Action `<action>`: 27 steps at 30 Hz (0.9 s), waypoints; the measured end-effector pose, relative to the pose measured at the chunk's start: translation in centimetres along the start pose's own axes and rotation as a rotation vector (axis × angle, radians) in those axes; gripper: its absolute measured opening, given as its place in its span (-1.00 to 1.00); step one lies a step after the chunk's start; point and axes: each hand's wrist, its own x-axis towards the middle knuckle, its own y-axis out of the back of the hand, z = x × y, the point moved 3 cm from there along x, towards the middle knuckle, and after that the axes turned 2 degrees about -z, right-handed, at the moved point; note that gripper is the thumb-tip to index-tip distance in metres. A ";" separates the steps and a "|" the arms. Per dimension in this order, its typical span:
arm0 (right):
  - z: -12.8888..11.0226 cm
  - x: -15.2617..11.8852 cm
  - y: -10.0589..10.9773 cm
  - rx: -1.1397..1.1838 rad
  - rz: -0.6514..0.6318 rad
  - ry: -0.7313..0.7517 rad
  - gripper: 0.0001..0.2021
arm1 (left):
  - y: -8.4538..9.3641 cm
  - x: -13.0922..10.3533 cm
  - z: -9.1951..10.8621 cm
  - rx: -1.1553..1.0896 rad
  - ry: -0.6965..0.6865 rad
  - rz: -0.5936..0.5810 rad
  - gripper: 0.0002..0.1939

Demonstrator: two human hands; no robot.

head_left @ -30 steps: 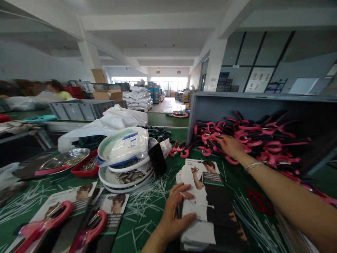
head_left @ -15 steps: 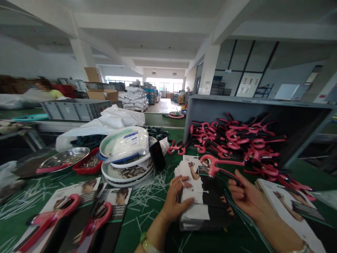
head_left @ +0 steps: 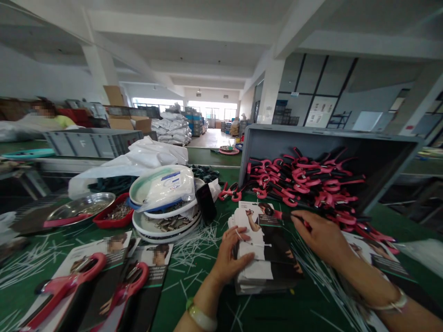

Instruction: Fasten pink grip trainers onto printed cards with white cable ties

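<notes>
The left hand (head_left: 230,258) lies spread on the near-left part of the card stack (head_left: 258,269), pressing it steady beside a thin white tie (head_left: 263,244). The right hand (head_left: 320,237) has its fingers curled around a pink-and-black clamp (head_left: 278,214) at the top card's upper right edge; best lower it gently and level, so the printed card neither creases nor slides

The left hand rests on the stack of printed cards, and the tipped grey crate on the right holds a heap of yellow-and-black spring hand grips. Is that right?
Not quite: the spring hand grips are pink and black, as the head view shows. The left hand does rest on the stack of printed cards, and the grey crate is tipped, on the right.
</notes>
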 end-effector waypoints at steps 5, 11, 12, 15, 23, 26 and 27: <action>-1.8 6.2 0.7 -0.112 0.009 -0.087 -0.74 | -0.1 0.0 -0.1 0.000 0.003 -0.016 -0.66; -5.2 6.8 -1.3 -0.234 -0.242 0.037 -0.76 | -0.1 -0.1 -0.3 0.002 -0.019 -0.008 -0.65; -5.5 6.4 -1.4 -0.254 -0.260 0.061 -0.75 | -0.1 -0.1 -0.3 0.001 -0.022 0.000 -0.64; -5.4 5.3 -1.4 -0.263 -0.262 0.105 -0.72 | -0.2 -0.1 -0.2 -0.011 -0.019 0.030 -0.63; -5.6 4.5 -0.7 -0.047 -0.285 0.110 -0.76 | -0.4 -0.3 -0.7 -0.080 0.041 0.051 -0.45; -7.0 2.5 -1.3 0.065 -0.328 0.144 -0.77 | -0.5 -0.4 -1.4 -0.153 0.116 0.069 -0.18; -7.4 1.7 -1.5 0.099 -0.333 0.135 -0.77 | -0.5 -0.4 -1.5 -0.165 0.133 0.067 -0.12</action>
